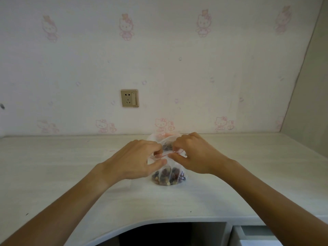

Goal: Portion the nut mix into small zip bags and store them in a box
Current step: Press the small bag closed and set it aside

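The small zip bag (168, 174) stands upright on the bench (71, 166), near its middle and directly in front of the person. Its lower part bulges with nut mix (166, 177), a dark jumble of brownish-red and pale pieces pressed against clear, creased plastic. Resting the filled bottom on the surface likely lets the weight sit there, so both hands are free to work the top. The red zip strip (168, 154) runs across the mouth between the hands, a little slanted, rising toward the right.

The left hand (136, 158) pinches the left end of the strip, thumb below and fingers curled over the top: a narrow grip on the bag's mouth. The right hand (193, 153) pinches the right end the same way, thumb and fingertips closed on the plastic. Holding both ends stretches the strip taut, which suggests the seal is being pressed together, though whether it is already closed along its length cannot be told.

Just behind, partly hidden by the hands, sits a larger clear bag (165, 139) with dark contents showing, probably the supply of mix. No box is in view. On the wall beyond is a socket plate (129, 98) set in cartoon-patterned wallpaper (177, 59).
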`<state>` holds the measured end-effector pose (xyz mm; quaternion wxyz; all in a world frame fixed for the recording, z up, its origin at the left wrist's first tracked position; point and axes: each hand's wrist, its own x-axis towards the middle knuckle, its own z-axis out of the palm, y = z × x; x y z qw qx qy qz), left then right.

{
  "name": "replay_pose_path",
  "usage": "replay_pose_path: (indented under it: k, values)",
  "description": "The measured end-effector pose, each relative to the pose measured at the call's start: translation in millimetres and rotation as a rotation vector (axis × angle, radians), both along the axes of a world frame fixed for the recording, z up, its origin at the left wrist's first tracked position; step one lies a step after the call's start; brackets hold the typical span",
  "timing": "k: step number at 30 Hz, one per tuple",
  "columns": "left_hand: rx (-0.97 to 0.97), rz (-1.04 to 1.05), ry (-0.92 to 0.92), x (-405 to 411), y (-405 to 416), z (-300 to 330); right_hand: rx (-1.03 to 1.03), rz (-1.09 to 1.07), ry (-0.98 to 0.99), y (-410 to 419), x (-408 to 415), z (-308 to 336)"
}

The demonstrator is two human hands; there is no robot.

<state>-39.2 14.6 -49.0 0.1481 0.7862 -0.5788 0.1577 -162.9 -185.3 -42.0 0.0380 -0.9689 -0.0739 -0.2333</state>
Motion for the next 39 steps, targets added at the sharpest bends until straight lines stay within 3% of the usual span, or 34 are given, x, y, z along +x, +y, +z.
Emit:
replay_pose_path:
  k: [4, 12, 17, 20, 23, 32, 36, 39]
  values:
    - [0.018, 0.044, 0.050, 10.1, 1.1, -1.0, 0.064, 0.039, 0.040, -4.0, -2.8, 5.6]
    - [-0.177, -0.047, 0.290, 17.6, 1.0, 3.1, 0.127, -0.022, -0.040, -8.1, -5.0, 4.3]
    - [-0.011, -0.014, -0.048, 23.6, 7.3, 1.1, 0.160, 0.070, 0.055, -12.3, -5.0, 12.5]
    - [0.017, -0.022, -0.109, 23.5, 2.3, 1.0, 0.038, 0.058, 0.100, -10.9, -2.1, 15.6]
    - [0.006, -0.028, -0.019, 23.2, -5.7, 1.9, -0.059, 0.035, 0.140, -5.2, 1.7, 15.6]
    - [-0.266, -0.098, 0.403, 28.6, -1.3, 4.7, 0.289, 0.040, 0.113, -23.3, -2.9, 15.8]
    - [-0.208, -0.104, 0.608, 23.6, -2.3, 7.2, 0.292, 0.084, 0.130, -25.7, 0.0, 14.2]
    - [-0.123, -0.111, 0.616, 18.5, -5.8, 7.8, 0.248, 0.085, 0.141, -23.1, 2.8, 12.3]
